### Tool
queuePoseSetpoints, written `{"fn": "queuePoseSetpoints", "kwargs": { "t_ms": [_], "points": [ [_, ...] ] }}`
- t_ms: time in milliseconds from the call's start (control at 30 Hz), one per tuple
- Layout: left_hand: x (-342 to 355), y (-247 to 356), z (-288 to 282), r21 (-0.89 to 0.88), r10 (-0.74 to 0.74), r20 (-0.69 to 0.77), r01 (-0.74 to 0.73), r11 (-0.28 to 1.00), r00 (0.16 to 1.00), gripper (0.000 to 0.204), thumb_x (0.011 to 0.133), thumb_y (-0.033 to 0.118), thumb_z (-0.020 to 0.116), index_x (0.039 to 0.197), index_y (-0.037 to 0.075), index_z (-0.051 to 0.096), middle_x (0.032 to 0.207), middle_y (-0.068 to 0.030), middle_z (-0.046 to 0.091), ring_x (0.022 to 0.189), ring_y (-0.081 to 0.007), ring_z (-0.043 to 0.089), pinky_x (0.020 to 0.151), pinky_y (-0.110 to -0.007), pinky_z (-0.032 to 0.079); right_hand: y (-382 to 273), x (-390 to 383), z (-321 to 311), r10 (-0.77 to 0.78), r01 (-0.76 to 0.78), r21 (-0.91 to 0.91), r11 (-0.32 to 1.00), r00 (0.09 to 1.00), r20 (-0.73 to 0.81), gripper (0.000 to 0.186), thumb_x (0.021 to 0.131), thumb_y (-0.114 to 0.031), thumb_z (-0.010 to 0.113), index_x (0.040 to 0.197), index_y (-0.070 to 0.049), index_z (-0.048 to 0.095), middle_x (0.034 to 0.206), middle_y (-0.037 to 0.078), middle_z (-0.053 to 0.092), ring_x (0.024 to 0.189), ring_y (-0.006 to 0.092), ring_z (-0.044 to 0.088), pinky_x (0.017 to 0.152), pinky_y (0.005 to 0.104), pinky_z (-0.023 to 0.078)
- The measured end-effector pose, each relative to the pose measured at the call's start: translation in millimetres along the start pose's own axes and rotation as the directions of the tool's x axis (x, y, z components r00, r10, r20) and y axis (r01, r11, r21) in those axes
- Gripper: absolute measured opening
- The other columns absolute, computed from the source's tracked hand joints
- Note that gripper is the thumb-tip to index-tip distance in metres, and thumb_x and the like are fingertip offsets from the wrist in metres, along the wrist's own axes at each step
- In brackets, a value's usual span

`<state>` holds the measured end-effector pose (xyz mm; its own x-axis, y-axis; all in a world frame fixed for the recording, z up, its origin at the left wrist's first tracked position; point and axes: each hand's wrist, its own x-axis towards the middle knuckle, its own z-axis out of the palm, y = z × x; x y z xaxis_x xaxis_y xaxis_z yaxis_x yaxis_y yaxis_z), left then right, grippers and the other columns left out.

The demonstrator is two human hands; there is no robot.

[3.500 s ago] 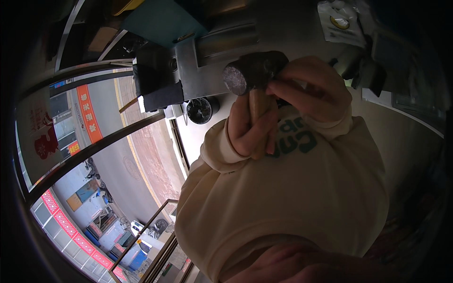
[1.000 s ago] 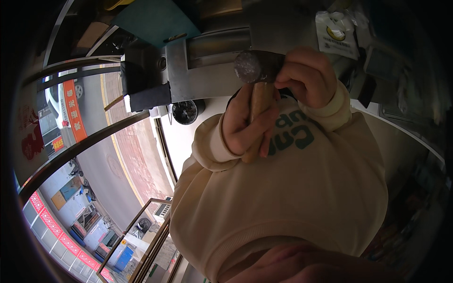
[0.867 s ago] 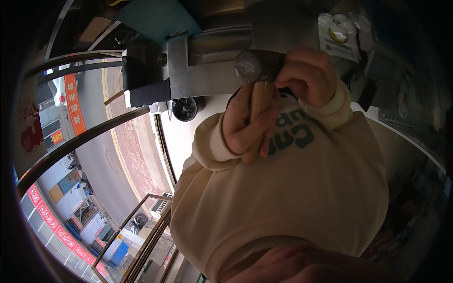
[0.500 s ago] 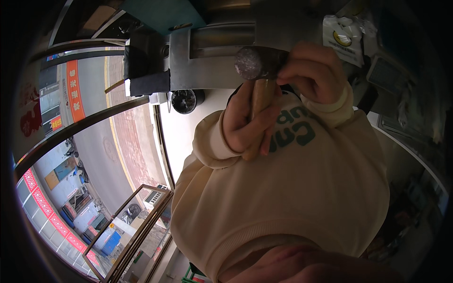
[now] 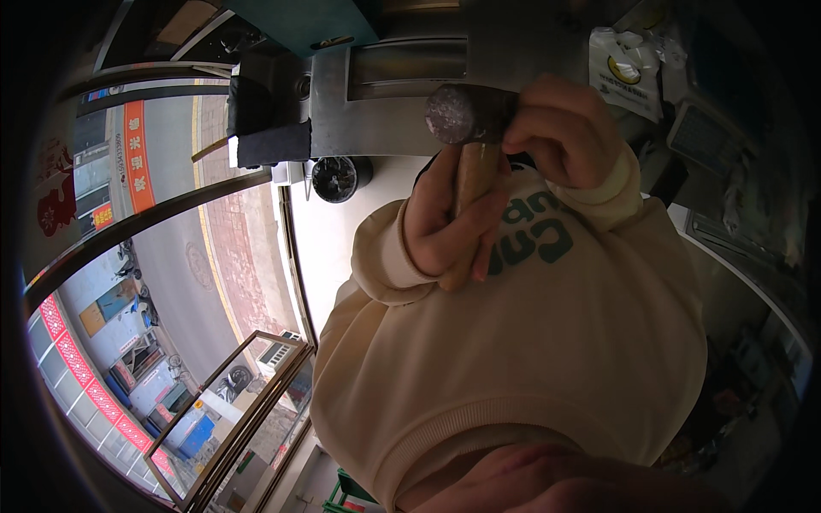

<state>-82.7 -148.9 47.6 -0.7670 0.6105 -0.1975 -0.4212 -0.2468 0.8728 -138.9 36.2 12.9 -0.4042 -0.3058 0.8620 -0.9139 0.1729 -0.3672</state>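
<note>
A hammer point(image 5: 451, 115) with a thick, dark metal head and a pale wooden handle is held up in front of my chest. The round striking face looks scuffed and whitish, and it points left. My left hand point(image 5: 445, 224) is wrapped round the handle below the head. At the other end of the head is my right hand point(image 5: 571, 128), its fingers curled and pinching there, so that end of the head is hidden. Cream sleeves cover both my arms.
Beyond the hammer lies a metal counter point(image 5: 393, 115) with a recessed tray. A teal bag or box point(image 5: 304, 21) stands on it. On the right is a white plastic bag point(image 5: 623, 73). A black bin point(image 5: 340, 179) sits on the floor, left of which a window frame point(image 5: 154, 222) faces a street.
The surroundings have shifted very slightly in view. Both hands keep the same hold on the hammer.
</note>
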Motion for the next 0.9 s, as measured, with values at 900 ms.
{"fn": "queuePoseSetpoints", "kwargs": {
  "t_ms": [900],
  "points": [
    [9, 5, -8, -0.008, -0.01, 0.007, 0.01, 1.0, 1.0, 0.025, 0.088, -0.002, 0.036, 0.112, -0.007, 0.034, 0.065, -0.011, 0.048, 0.035, -0.0134, 0.045, 0.033, -0.021, 0.039, 12, 2, -2, 0.073, -0.074, 0.148, 0.986, 0.997, 0.011, 0.026, 0.069, -0.002, 0.076, 0.091, -0.001, 0.062, 0.094, 0.011, 0.056, 0.073, 0.022, 0.058, 0.06, 0.0288, 0.048]
  ]
}}
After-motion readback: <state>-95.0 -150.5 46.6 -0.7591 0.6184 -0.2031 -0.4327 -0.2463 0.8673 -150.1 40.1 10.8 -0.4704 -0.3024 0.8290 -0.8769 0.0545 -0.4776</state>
